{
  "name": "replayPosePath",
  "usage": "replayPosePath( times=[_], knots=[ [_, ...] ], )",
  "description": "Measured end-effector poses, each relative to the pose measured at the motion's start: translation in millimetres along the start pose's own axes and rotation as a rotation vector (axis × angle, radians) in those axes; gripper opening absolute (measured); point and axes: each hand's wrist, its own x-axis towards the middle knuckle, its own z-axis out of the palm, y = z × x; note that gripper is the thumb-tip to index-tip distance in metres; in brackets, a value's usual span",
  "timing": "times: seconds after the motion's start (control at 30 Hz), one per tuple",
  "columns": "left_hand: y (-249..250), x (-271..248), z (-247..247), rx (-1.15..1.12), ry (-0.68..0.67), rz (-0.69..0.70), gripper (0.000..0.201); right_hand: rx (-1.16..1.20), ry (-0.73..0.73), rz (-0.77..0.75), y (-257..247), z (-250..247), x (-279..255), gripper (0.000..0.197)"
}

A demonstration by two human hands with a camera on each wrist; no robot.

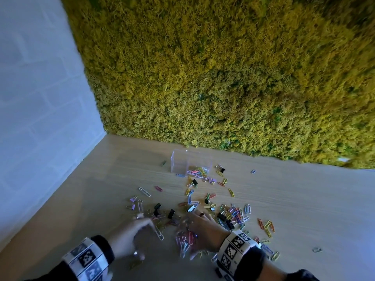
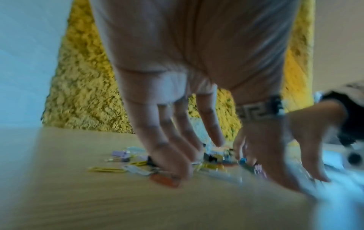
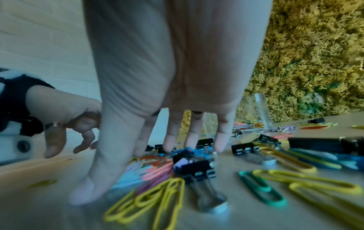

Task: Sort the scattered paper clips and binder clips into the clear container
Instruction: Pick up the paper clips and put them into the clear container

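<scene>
Coloured paper clips point(image 1: 236, 213) and black binder clips point(image 1: 171, 213) lie scattered over a light wooden table point(image 1: 304, 199). The clear container point(image 1: 190, 163) rests near the back wall with several paper clips at its open front. It also shows in the right wrist view, container point(image 3: 256, 112). My left hand point(image 1: 138, 234) hovers low with spread fingers point(image 2: 167, 163) touching down among clips, holding nothing. My right hand point(image 1: 203, 226) has straight fingers point(image 3: 171, 144) and thumb planted on a heap of pastel paper clips point(image 1: 185, 240) and a binder clip point(image 3: 197, 168). The left wrist view is blurred.
A yellow-green moss wall point(image 1: 223, 78) rises behind the table and a white brick wall point(image 1: 40, 98) bounds its left side. Yellow paper clips point(image 3: 153, 199) and a green one point(image 3: 262, 188) lie just before my right hand. More clips are strewn to the right point(image 1: 267, 228).
</scene>
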Motion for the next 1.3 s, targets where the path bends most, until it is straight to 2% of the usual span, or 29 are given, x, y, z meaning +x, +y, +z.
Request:
replayPosePath(
  times=[0.13, 0.2, 0.3, 0.43, 0.67, 0.8, 0.9, 0.97, 1.03, 1.1, 1.2, 1.23, 1.3],
  knots=[
    [-2, 2, 15, 0.003, -0.049, -0.093, 0.045, -0.126, -0.035, -0.032, -4, 4, 7, 0.053],
    [6, 14, 13, -0.025, -0.057, -0.07, 0.043, -0.157, -0.005, -0.002, 1, 2, 14, 0.048],
    [23, 29, 7, 0.051, 0.058, -0.052, 0.031, -0.196, 0.062, -0.012, 4, 3, 18, 0.05],
    [29, 45, 8, 0.195, 0.166, -0.067, 0.058, -0.2, 0.078, -0.024, -4, 2, 24, 0.053],
    [33, 56, 2, 0.339, 0.161, -0.129, 0.037, -0.1, 0.09, 0.121, -9, -2, 38, 0.052],
    [40, 57, 2, 0.327, 0.171, -0.119, 0.038, -0.094, 0.067, 0.135, -9, -2, 48, 0.031],
    [36, 56, -3, 0.143, 0.188, -0.106, 0.024, -0.041, 0.081, 0.136, -4, -2, 51, 0.034],
    [30, 57, -9, -0.046, 0.273, -0.128, 0.016, 0.069, 0.126, 0.161, 3, 0, 50, 0.037],
    [26, 57, -19, -0.25, 0.356, -0.148, 0.024, 0.244, 0.189, 0.176, 11, -5, 45, 0.028],
    [28, 59, -34, -0.388, 0.372, -0.139, 0.034, 0.347, 0.215, 0.167, 21, -19, 41, 0.023],
    [32, 73, -64, -0.551, 0.389, -0.117, 0.021, 0.484, 0.376, 0.218, 43, -56, 37, 0.013],
    [37, 80, -76, -0.602, 0.401, -0.098, 0.019, 0.5, 0.467, 0.233, 55, -69, 39, 0.017],
    [50, 96, -98, -0.668, 0.428, -0.051, 0.02, 0.568, 0.59, 0.249, 74, -96, 45, 0.007]
  ],
)
